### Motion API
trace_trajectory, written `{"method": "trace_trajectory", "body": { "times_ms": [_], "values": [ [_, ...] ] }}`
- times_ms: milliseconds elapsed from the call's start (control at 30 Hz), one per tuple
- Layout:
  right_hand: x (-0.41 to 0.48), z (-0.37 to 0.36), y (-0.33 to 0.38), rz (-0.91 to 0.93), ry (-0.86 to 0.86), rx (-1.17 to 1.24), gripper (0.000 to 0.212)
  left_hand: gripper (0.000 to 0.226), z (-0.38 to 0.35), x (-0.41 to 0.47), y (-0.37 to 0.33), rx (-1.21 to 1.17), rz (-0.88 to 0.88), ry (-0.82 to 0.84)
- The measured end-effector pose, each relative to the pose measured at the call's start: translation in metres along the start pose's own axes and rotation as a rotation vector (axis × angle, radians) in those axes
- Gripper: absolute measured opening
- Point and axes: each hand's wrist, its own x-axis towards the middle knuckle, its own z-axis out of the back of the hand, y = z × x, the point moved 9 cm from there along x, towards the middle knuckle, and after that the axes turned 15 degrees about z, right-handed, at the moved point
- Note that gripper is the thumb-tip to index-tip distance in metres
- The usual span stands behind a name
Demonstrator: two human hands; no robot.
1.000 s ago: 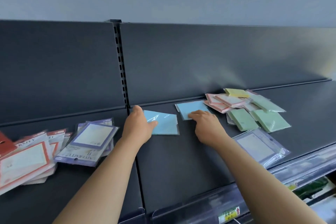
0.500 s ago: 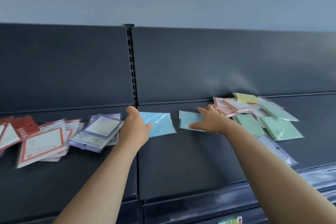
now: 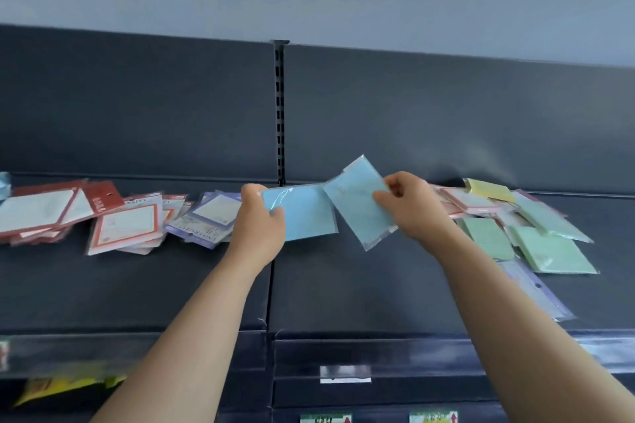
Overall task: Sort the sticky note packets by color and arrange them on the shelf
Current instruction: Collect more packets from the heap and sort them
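Over dark shelf [image 3: 343,285], both hands [image 3: 261,220] [image 3: 412,209] pinch blue packets [image 3: 309,213] [image 3: 360,203].

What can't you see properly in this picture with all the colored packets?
Head view:
- Pink packets: partly hidden behind the right hand.
- Left blue packet: near corner covered by the left hand.
- Print on the right blue packet: too small to read.
- Yellow item on the lower shelf: blurred behind the shelf edge.
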Motion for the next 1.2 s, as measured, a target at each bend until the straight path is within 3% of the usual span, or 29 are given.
{"method": "trace_trajectory", "body": {
  "times_ms": [200, 467, 633, 900, 1200],
  "values": [
    [-0.005, -0.06, 0.033, 0.004, 0.112, 0.159, 0.014, 0.023, 0.043, -0.016, 0.011, -0.24, 0.008, -0.018],
    [-0.005, -0.138, 0.103, 0.045, 0.237, 0.25, 0.015, 0.029, 0.141, -0.018, 0.039, -0.293, -0.034, -0.221],
    [-0.009, -0.202, 0.163, 0.046, 0.289, 0.288, 0.017, 0.022, 0.214, -0.012, 0.066, -0.344, -0.02, -0.292],
    [-0.007, -0.303, 0.252, 0.055, 0.23, 0.331, 0.02, 0.016, 0.328, 0.018, 0.113, -0.288, 0.074, -0.218],
    [0.009, -0.376, 0.305, 0.053, 0.139, 0.373, 0.029, 0.02, 0.425, 0.071, 0.141, -0.25, 0.043, -0.353]
  ]
}}
